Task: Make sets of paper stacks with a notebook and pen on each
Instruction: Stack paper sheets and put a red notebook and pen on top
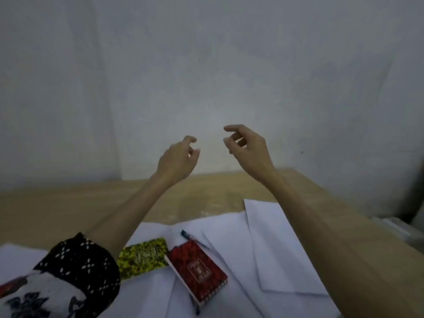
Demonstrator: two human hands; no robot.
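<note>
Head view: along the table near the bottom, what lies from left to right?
Black patterned sleeve → yellow-patterned notebook → red spiral-bound notebook → white folded paper sheet.

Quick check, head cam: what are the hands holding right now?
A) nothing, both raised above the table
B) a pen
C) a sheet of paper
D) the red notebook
A: the left hand and right hand are lifted in front of the wall with loosely curled fingers and hold nothing, while the red notebook, pen and paper lie on the table.
</note>
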